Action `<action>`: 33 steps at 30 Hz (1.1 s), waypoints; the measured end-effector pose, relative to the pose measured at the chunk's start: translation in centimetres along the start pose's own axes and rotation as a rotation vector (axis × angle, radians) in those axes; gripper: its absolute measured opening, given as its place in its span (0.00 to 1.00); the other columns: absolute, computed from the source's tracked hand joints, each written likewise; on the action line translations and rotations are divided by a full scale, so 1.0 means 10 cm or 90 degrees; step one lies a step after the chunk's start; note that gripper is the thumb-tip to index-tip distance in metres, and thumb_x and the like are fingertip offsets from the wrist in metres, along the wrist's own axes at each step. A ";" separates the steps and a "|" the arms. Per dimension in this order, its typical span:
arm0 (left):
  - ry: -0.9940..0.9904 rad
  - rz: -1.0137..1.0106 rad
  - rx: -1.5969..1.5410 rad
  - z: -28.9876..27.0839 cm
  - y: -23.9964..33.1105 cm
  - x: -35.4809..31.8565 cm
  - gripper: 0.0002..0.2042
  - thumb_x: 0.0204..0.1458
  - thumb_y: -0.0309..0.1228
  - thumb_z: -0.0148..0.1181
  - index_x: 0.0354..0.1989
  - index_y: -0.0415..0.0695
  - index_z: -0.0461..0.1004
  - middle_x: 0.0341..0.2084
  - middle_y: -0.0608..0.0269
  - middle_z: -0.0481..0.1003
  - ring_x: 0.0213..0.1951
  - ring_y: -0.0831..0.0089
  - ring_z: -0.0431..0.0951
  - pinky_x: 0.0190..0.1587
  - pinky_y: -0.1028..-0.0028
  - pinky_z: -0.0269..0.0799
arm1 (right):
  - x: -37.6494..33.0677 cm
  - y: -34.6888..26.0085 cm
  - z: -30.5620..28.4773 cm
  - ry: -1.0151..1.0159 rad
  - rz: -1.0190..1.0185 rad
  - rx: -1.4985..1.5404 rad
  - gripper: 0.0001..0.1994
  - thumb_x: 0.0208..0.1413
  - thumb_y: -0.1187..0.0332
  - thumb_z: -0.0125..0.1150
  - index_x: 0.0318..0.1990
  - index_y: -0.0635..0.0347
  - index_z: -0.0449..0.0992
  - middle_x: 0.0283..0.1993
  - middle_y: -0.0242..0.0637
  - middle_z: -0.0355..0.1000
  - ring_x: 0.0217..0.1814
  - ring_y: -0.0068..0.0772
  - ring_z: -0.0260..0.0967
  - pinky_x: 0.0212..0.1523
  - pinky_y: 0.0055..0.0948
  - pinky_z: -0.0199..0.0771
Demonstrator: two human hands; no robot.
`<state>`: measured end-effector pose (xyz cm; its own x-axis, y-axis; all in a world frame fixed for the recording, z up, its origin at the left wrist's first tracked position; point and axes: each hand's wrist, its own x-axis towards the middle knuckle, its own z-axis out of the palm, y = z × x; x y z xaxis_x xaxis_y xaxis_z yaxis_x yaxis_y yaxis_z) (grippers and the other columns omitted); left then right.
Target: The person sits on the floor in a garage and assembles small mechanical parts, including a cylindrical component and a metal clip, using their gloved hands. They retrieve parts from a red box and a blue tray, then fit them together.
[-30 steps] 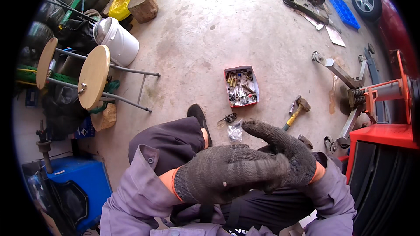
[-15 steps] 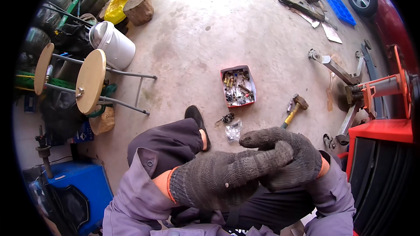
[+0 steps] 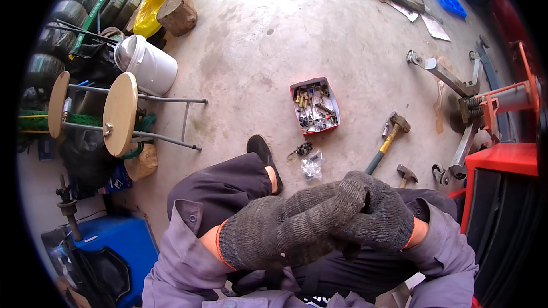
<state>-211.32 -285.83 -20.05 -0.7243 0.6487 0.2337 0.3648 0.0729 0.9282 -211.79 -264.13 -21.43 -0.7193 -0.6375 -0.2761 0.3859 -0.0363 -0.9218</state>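
Note:
My left hand (image 3: pixel 265 232) and my right hand (image 3: pixel 383 217) meet in front of my lap, both in dark grey knitted work gloves with orange cuffs. The left fingers reach across and press against the right glove. My right hand is curled in against them. Whether anything lies between the palms is hidden. Beyond the hands, a clear plastic bag (image 3: pixel 312 166) with small pieces and a small dark metal part (image 3: pixel 302 149) lie on the floor. Farther off is an open box (image 3: pixel 337 94) of mixed fittings and hardware. To the right lies a sledgehammer (image 3: pixel 389 140) with a yellow and green handle.
A smaller hammer (image 3: pixel 406 175) is right of my hands, near a wheeled jack (image 3: pixel 475 108) and a red cabinet (image 3: pixel 502 158). On the left stand a folding stool (image 3: pixel 121 115), a white bucket (image 3: pixel 153 68), a log (image 3: pixel 177 15) and a blue machine (image 3: pixel 123 251).
The gloved hands have shifted against each other; the right hand's outstretched fingers have curled in. The view has tilted slightly, bringing the smaller hammer into sight.

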 end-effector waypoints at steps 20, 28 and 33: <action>-0.105 -0.033 0.057 -0.06 0.02 -0.07 0.26 0.49 0.25 0.65 0.60 0.43 0.71 0.32 0.57 0.75 0.29 0.61 0.79 0.29 0.68 0.75 | 0.02 0.16 -0.01 -0.085 0.003 0.033 0.19 0.48 0.73 0.73 0.44 0.60 0.69 0.35 0.32 0.73 0.37 0.21 0.73 0.36 0.25 0.75; 0.178 -0.278 -0.177 -0.11 0.15 -0.02 0.18 0.55 0.24 0.65 0.54 0.39 0.75 0.40 0.63 0.79 0.41 0.83 0.76 0.42 0.80 0.74 | 0.15 -0.25 0.08 0.146 0.130 0.184 0.20 0.56 0.72 0.67 0.51 0.69 0.66 0.39 0.45 0.75 0.26 0.29 0.77 0.26 0.26 0.81; 0.197 -0.444 -0.306 -0.16 0.15 0.01 0.17 0.54 0.22 0.64 0.53 0.38 0.74 0.37 0.60 0.78 0.28 0.83 0.75 0.31 0.80 0.73 | -0.02 -0.19 0.01 0.002 -0.111 0.353 0.19 0.55 0.79 0.66 0.54 0.66 0.69 0.44 0.42 0.76 0.46 0.28 0.76 0.45 0.30 0.80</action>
<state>-211.81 -286.85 -18.19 -0.8398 0.3383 -0.4247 -0.4502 0.0034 0.8929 -212.29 -263.98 -19.59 -0.8009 -0.5836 -0.1341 0.5054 -0.5388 -0.6740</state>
